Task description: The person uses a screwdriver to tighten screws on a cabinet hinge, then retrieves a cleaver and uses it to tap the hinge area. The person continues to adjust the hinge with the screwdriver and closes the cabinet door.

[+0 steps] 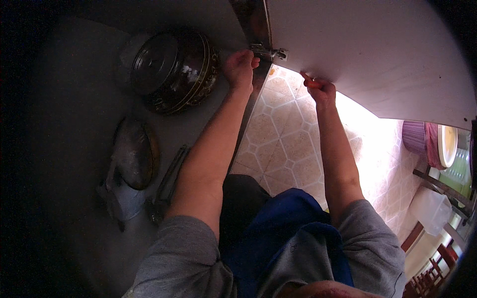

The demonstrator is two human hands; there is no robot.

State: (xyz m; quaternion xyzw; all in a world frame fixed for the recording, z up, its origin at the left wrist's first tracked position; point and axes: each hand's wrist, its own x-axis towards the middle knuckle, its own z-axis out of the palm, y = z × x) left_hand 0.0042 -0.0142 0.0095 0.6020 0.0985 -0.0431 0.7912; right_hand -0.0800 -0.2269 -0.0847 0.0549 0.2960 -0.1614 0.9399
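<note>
Tiled floor (285, 134), pale with a hexagon pattern, shows brightly lit through the gap between a dark cabinet interior on the left and an open white cabinet door (367, 54) swung out to the upper right.

Item under work: a metal hinge (268, 51) at the top of the door's inner edge, where the door meets the cabinet's upright edge (254, 25). Its long axis runs roughly left to right, bridging frame and door.

Left hand (240, 67): raised to the hinge, fingers (253, 60) curled close with their tips touching or just below the hinge plate. Whether anything is held inside the curl cannot be told.

Right hand (320, 92): closed around an orange-handled tool (307, 80) (only a short length of handle shows), pressed against the lower edge of the door. The tool's tip is hidden, so its heading cannot be confirmed.

Containers: inside the cabinet, on its dim shelf (74, 99), a round dark tin with gold trim (174, 69) lies tilted, lid on, contents unseen. Below it sits an oval dark dish (134, 154) resting on a pale cloth or bag (121, 198); nothing visible in it. A long dark tool (169, 181) lies beside the left forearm.

Clearance: the door's lower edge runs diagonally down to the right; open floor lies under it. At far right stand a purple basket (413, 136), a white lidded tub (431, 208) and wooden chairs (437, 270), well apart from the hands.
</note>
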